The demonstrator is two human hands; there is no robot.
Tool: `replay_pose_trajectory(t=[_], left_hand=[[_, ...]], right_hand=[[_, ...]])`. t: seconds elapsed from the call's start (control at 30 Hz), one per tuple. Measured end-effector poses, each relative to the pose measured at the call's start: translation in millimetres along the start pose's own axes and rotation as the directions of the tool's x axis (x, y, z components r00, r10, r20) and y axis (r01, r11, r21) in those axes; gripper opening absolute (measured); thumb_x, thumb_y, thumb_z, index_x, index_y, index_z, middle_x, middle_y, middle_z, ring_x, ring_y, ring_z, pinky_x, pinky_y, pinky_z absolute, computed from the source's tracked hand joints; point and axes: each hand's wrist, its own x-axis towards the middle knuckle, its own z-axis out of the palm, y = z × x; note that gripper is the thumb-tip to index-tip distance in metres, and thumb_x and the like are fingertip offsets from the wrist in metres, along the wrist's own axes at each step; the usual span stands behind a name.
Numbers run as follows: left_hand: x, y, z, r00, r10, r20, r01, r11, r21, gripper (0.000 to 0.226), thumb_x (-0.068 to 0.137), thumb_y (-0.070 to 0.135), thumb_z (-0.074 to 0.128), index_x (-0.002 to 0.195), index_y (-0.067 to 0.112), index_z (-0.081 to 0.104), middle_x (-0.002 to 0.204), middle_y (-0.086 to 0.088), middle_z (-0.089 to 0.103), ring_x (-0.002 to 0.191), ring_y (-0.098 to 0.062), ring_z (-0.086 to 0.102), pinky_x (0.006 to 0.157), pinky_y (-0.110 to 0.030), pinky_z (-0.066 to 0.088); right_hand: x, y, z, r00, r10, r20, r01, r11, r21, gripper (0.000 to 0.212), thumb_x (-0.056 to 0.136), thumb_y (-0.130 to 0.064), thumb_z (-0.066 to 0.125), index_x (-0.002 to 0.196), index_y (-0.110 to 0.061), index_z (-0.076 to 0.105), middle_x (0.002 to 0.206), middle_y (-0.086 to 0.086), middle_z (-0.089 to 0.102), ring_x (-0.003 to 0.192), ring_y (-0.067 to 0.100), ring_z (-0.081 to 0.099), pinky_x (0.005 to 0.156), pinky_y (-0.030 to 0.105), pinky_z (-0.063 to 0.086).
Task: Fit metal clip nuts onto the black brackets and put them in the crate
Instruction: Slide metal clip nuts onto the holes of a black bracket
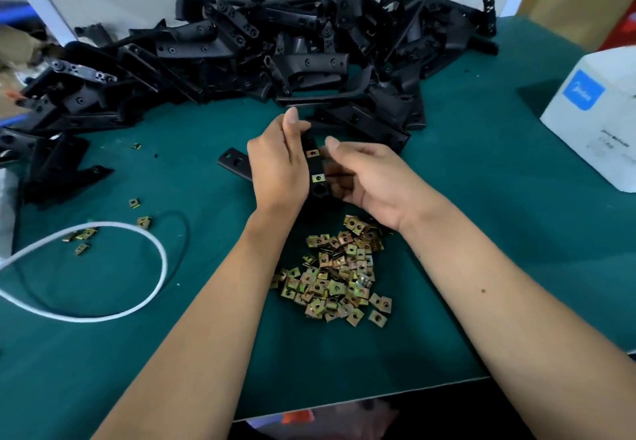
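The left hand (pixel 278 164) is gripping the long black plastic bracket (pixel 316 178) upright above the green mat (pixel 481 233), likely steadying it. Two brass-coloured metal clip nuts (pixel 318 177) are sitting on it. The right hand (pixel 364 181) is hovering alongside, fingers loose, seemingly empty. The white box's (pixel 592 123) blue logo is unreadable. No crate showing.

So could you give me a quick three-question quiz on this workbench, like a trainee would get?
1. True or false: the bracket held in the hands already carries two clip nuts.
2. Where is the main pile of clip nuts: A) between the forearms, B) on the white box, C) inside the cable loop?
3. Which hand grips the bracket?

Key: 1 true; 2 A; 3 the left hand, while the right hand is alongside.
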Motion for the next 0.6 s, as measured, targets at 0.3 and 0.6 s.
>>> replay_pose_trajectory(t=[0.3,0.6], left_hand=[[-32,131,69,0.947,0.31,0.083,-0.321,0.92,0.227,0.047,0.106,0.04,0.027,0.093,0.004,0.055,0.068,0.001,0.045,0.059,-0.035,0.05,0.057,-0.037,0.022],[-167,316,184,0.566,0.691,0.45,-0.732,0.672,-0.113,0.039,0.106,0.04,0.035,0.103,0.012,0.062,0.086,-0.01,0.072,0.074,-0.04,0.069,0.054,-0.041,0.034]], right_hand=[[-77,-31,-52,0.769,-0.364,-0.525,0.272,0.93,-0.246,0.053,0.103,-0.025,0.059,0.052,-0.017,0.045,0.054,0.0,0.037,0.057,0.012,0.034,0.058,0.034,0.026],[-236,-40,-235,0.525,-0.241,-0.816,0.408,0.913,-0.008,0.037,0.101,-0.046,0.055,0.072,-0.024,0.053,0.067,-0.002,0.049,0.06,0.016,0.05,0.054,0.025,0.038]])
